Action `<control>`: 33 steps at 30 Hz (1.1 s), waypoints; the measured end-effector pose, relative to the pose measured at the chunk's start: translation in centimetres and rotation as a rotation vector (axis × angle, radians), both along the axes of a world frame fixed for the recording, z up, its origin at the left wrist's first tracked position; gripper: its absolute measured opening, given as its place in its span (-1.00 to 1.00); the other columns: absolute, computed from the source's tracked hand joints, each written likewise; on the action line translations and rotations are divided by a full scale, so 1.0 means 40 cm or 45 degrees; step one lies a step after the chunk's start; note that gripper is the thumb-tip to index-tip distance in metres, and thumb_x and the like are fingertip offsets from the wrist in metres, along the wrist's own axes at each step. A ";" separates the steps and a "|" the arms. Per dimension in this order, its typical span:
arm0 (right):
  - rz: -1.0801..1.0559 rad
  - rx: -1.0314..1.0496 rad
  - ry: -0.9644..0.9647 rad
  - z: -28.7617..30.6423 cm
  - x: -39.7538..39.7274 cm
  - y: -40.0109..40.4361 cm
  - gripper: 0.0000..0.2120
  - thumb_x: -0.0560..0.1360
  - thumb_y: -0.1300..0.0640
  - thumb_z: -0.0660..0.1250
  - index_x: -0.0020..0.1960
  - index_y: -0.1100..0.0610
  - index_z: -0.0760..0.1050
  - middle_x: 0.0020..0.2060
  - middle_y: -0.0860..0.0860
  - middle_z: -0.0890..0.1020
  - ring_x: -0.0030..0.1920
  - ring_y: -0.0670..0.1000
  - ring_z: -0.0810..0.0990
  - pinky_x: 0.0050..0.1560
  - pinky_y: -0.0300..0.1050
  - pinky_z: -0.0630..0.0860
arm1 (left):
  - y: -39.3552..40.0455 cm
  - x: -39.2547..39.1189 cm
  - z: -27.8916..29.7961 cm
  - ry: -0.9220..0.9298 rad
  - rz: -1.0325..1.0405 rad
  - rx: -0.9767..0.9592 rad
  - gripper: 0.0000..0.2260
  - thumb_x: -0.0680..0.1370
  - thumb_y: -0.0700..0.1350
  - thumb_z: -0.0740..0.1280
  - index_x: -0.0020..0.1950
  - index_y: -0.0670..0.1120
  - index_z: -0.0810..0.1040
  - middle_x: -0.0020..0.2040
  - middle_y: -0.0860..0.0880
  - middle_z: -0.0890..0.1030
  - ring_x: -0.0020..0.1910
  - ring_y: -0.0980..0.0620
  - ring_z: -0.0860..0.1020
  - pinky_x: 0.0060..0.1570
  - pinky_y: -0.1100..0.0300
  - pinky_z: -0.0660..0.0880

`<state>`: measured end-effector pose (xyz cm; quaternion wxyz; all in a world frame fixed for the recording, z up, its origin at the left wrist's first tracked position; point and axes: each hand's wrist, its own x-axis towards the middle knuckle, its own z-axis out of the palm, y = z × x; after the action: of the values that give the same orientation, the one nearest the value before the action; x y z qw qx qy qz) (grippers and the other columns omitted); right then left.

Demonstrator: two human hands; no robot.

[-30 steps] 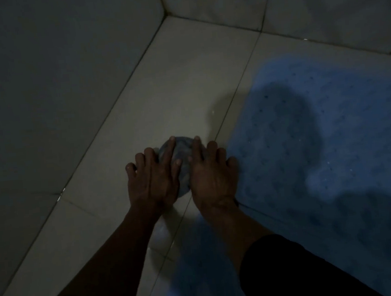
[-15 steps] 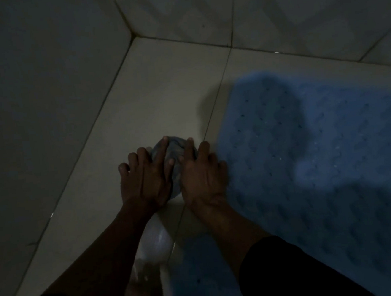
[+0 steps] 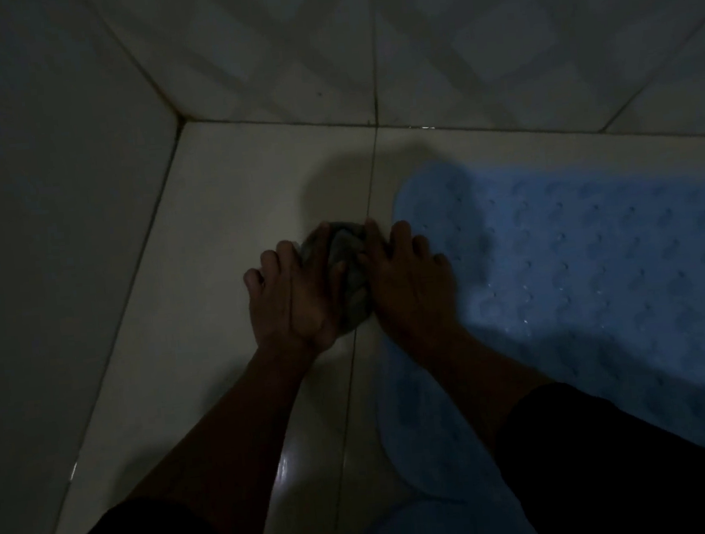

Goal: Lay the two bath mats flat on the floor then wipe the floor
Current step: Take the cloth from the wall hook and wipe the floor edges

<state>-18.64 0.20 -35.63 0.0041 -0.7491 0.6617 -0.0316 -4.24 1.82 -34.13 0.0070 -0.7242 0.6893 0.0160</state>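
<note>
Wiping is the step in hand: your left hand and right hand, fingers spread, press a bunched grey cloth between them onto the floor tile. A blue bath mat lies flat just right of your right hand; next, likely push the cloth ahead toward the corner.

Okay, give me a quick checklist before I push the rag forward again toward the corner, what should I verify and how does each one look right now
1. Both hands on the rag: ok. The left hand and right hand press flat on the crumpled grey cloth rag.
2. Rag on the floor: ok. It lies on the pale glossy tiled floor.
3. Path to the corner: ok. Bare tile lies between the rag and the grey tiled wall.
4. Blue textured bath mat flat: ok where visible.
5. Mat out of the rag's way: cannot tell. The right hand's outer fingers sit at its edge.
6. Second mat flat: cannot tell. Only a dim blue shape shows near the bottom edge.
</note>
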 end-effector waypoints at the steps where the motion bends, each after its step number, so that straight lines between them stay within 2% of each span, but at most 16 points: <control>1: -0.017 -0.008 0.014 -0.003 -0.003 -0.013 -0.48 0.46 -0.02 0.43 0.35 0.16 0.49 0.10 0.19 0.58 -0.10 0.24 0.61 -0.27 0.01 0.51 | -0.018 -0.003 -0.004 -0.010 -0.011 -0.006 -0.46 0.65 0.23 0.02 0.62 0.11 0.12 0.09 -0.14 0.45 0.00 -0.16 0.38 -0.05 -0.01 0.20; 4: -0.035 -0.055 0.037 -0.001 -0.011 -0.059 -0.52 0.45 -0.02 0.42 0.30 0.17 0.52 0.09 0.19 0.59 -0.11 0.23 0.61 -0.26 0.01 0.49 | -0.070 -0.012 -0.010 -0.023 -0.031 -0.036 -0.46 0.66 0.22 0.04 0.62 0.09 0.15 0.09 -0.16 0.47 0.00 -0.17 0.39 -0.04 -0.01 0.22; 7: -0.006 -0.042 0.031 0.003 -0.015 -0.101 -0.48 0.48 -0.08 0.39 0.34 0.17 0.49 0.10 0.19 0.58 -0.10 0.22 0.60 -0.24 0.01 0.49 | -0.121 -0.016 -0.013 -0.017 -0.055 -0.045 -0.48 0.67 0.21 -0.03 0.61 0.08 0.16 0.13 -0.17 0.48 0.03 -0.18 0.42 -0.01 -0.03 0.28; 10: -0.055 -0.029 0.036 0.016 -0.018 -0.146 -0.44 0.49 -0.09 0.37 0.39 0.17 0.44 0.12 0.19 0.56 -0.10 0.21 0.59 -0.24 0.01 0.49 | -0.170 -0.014 -0.020 -0.004 -0.091 -0.097 -0.48 0.67 0.21 0.00 0.61 0.06 0.19 0.13 -0.19 0.49 0.03 -0.20 0.44 0.01 -0.07 0.33; 15: -0.053 0.098 0.007 0.042 -0.023 -0.221 -0.36 0.59 -0.09 0.22 0.56 0.11 0.10 0.37 0.19 0.33 0.18 0.23 0.45 -0.06 0.04 0.41 | -0.256 -0.028 -0.023 0.069 -0.112 -0.074 -0.48 0.67 0.20 -0.03 0.63 0.11 0.10 0.23 -0.19 0.45 0.14 -0.22 0.41 0.10 -0.11 0.30; 19: -0.102 0.153 -0.041 0.051 -0.025 -0.255 -0.32 0.58 -0.13 0.24 0.57 0.08 0.05 0.36 0.16 0.30 0.21 0.20 0.42 0.04 0.07 0.42 | -0.305 -0.035 -0.022 0.056 -0.167 -0.130 -0.50 0.68 0.19 0.01 0.61 0.09 0.18 0.20 -0.18 0.49 0.11 -0.22 0.44 0.07 -0.10 0.32; 25: -0.161 0.211 -0.059 0.058 -0.014 -0.276 -0.29 0.54 -0.13 0.28 0.55 0.05 0.04 0.31 0.13 0.30 0.16 0.15 0.40 0.03 0.04 0.40 | -0.332 -0.043 -0.019 0.075 -0.168 -0.150 -0.49 0.64 0.19 0.04 0.56 0.05 0.28 0.16 -0.17 0.53 0.08 -0.21 0.47 0.07 -0.10 0.35; 30: -0.233 0.230 -0.012 0.072 0.003 -0.281 -0.32 0.58 -0.10 0.22 0.56 0.09 0.01 0.31 0.15 0.32 0.19 0.17 0.40 0.01 0.07 0.43 | -0.357 -0.064 -0.003 0.098 -0.168 0.003 -0.34 0.58 0.20 0.23 0.62 0.05 0.12 0.29 -0.16 0.45 0.22 -0.20 0.41 0.20 -0.12 0.30; 33: -0.245 0.295 -0.058 0.082 0.007 -0.288 -0.33 0.59 -0.08 0.22 0.57 0.08 -0.01 0.34 0.15 0.30 0.20 0.19 0.39 -0.07 0.08 0.44 | -0.359 -0.063 -0.007 0.084 -0.168 -0.015 -0.30 0.53 0.23 0.27 0.60 0.05 0.16 0.26 -0.14 0.47 0.21 -0.20 0.41 0.20 -0.13 0.29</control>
<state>-18.37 -11.33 -32.37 0.1025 -0.6757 0.7295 0.0276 -6.76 -12.55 -34.40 -0.0190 -0.6762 0.7356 0.0352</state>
